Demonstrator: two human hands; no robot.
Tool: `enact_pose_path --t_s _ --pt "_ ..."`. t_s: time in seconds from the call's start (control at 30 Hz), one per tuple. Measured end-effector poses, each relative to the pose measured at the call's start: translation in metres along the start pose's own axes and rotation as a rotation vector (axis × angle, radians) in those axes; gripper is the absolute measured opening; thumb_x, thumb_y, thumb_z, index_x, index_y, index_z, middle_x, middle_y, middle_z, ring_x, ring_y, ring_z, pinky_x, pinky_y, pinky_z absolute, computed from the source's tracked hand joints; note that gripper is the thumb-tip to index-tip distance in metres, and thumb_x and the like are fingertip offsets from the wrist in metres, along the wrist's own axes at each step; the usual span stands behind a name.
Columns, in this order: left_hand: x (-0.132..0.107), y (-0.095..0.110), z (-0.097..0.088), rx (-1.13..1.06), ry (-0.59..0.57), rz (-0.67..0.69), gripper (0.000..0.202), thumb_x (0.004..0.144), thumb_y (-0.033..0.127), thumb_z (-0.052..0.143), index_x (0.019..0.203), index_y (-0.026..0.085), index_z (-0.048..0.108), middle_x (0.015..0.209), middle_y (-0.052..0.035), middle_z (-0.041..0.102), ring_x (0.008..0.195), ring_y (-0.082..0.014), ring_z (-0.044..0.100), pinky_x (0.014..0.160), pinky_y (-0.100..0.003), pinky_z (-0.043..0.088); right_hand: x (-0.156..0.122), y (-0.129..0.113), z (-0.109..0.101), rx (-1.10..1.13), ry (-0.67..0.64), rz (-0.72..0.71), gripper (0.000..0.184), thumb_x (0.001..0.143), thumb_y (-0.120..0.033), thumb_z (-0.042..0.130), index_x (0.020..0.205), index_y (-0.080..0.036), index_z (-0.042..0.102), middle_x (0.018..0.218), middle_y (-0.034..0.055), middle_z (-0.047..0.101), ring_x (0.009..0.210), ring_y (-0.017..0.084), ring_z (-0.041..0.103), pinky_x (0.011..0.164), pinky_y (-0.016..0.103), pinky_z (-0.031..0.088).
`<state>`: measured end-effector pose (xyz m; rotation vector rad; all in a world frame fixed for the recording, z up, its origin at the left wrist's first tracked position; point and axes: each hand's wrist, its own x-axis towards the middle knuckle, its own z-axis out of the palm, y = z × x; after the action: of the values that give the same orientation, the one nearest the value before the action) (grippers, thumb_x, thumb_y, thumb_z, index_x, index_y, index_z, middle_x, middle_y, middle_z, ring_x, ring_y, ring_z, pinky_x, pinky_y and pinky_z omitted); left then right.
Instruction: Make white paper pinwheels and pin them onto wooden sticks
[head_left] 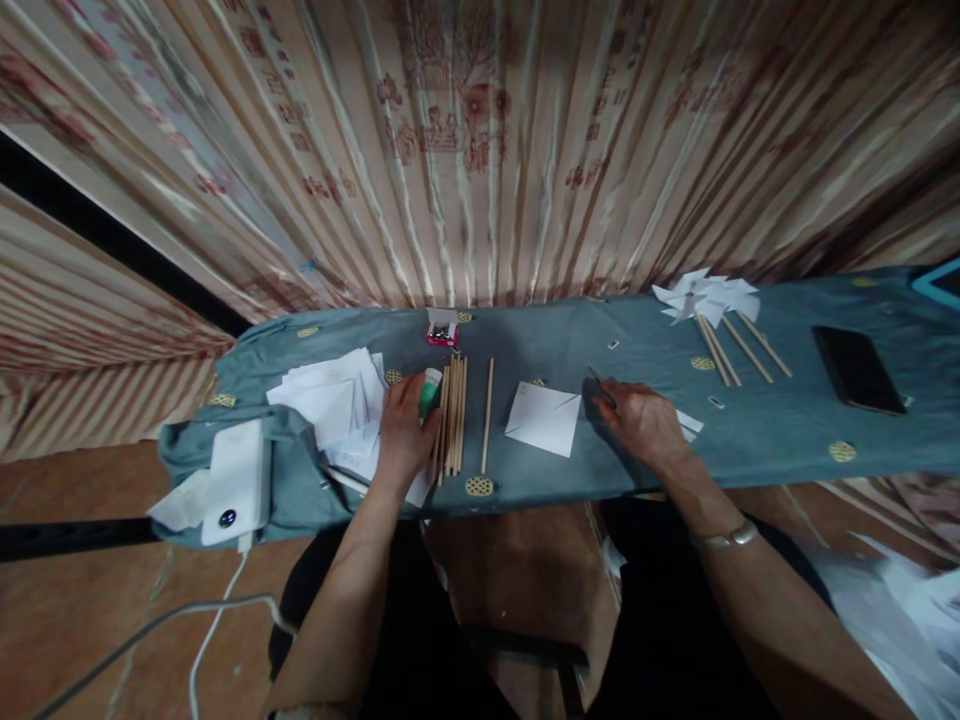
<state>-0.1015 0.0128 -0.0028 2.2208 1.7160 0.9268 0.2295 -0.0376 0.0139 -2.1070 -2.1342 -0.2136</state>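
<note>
My left hand (403, 425) is closed around a small green and white cylinder (428, 390), just left of a row of wooden sticks (453, 420). One wooden stick (487, 415) lies apart from that row. To its right is a square of white paper (544, 418) with slits running in from its corners. Beside the paper, my right hand (634, 415) grips a thin, dark, pointed tool (598, 377); its kind is unclear because the fingers cover most of it. A stack of white paper sheets (330, 400) lies left of my left hand.
Behind the sticks stands a small red box (442, 329) of shiny metal pieces. Several white paper pinwheels (705, 297) on sticks lie at the back right, near a black phone (857, 368). A white device (237, 480) with a cable rests at the left end. A curtain (480, 150) hangs behind.
</note>
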Motion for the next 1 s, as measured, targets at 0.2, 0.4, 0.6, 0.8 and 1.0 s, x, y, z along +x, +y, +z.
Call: enact_pose_path --t_s 0.2,0.4,0.6,0.8,1.0 --pt "0.003 -0.012 0.007 0.044 -0.079 -0.058 0.040 0.081 0.015 0.058 0.122 0.014 0.060 0.119 -0.0157 0.064 0.114 -0.0302 0.059 0.101 -0.045 0.046 0.006 -0.007 0.001 0.064 -0.034 -0.010 0.033 0.091 -0.027 0.049 0.111 -0.009 0.068 0.103 0.0177 0.074 0.090 0.028 0.068 0.078 0.034 0.049" --pt "0.005 0.011 0.002 -0.334 -0.002 -0.163 0.040 0.078 0.025 0.064 0.118 0.017 0.065 0.119 -0.0097 0.068 0.110 -0.0247 0.063 0.100 -0.042 0.047 0.007 -0.023 -0.008 0.406 0.102 -0.024 0.035 0.092 -0.029 0.047 0.112 -0.011 0.069 0.112 0.0156 0.073 0.105 0.028 0.066 0.094 0.041 0.048" --pt "-0.008 0.055 0.010 -1.119 -0.242 -0.520 0.049 0.065 0.043 0.078 0.105 0.015 0.073 0.102 -0.0074 0.075 0.092 -0.0222 0.069 0.084 -0.034 0.054 0.003 -0.063 -0.013 1.326 -0.107 0.164 0.033 0.078 -0.046 0.068 0.100 -0.022 0.073 0.095 0.0048 0.076 0.084 0.020 0.069 0.080 0.035 0.054" --pt "-0.014 0.087 0.021 -1.387 -0.528 -0.691 0.048 0.061 0.043 0.083 0.098 0.013 0.074 0.082 -0.0060 0.076 0.069 -0.0167 0.070 0.070 -0.027 0.055 0.005 -0.075 -0.014 1.825 -0.376 0.342 0.035 0.063 -0.046 0.082 0.089 -0.023 0.076 0.079 -0.0011 0.075 0.069 0.013 0.065 0.068 0.027 0.052" --pt "-0.012 0.092 0.031 -1.342 -0.608 -0.616 0.050 0.063 0.045 0.082 0.099 0.012 0.073 0.078 -0.0066 0.074 0.068 -0.0161 0.069 0.057 -0.022 0.050 0.008 -0.059 -0.014 1.848 -0.160 0.467 0.032 0.059 -0.048 0.084 0.074 -0.022 0.074 0.066 -0.0018 0.069 0.058 0.011 0.056 0.056 0.024 0.046"
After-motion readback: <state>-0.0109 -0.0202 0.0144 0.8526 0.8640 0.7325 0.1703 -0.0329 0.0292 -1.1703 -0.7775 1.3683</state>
